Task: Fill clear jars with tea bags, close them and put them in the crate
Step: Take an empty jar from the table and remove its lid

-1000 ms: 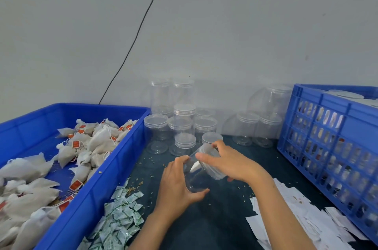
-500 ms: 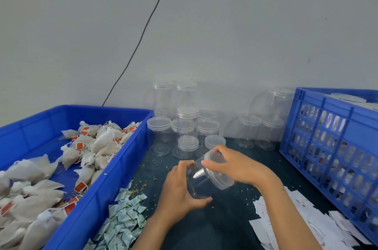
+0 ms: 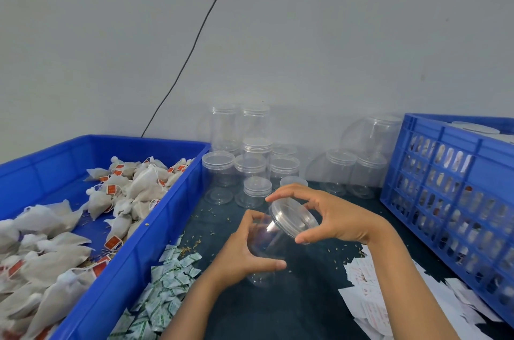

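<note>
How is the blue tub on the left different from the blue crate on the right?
The tub has solid walls; the crate has slotted walls. The tub holds loose tea bags; the crate holds lidded jars. The crate stands taller. Both are blue plastic.

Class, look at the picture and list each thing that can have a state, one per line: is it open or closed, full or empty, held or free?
Held jar: tilted, empty, left hand grips its body.
Lid: on the jar's mouth, right hand grips its rim.
Spare jars: upright, empty, lidded.
Tray: open, holds loose tea bags.
Crate: partly filled with jars.
Sachets: loose heap on the table.
</note>
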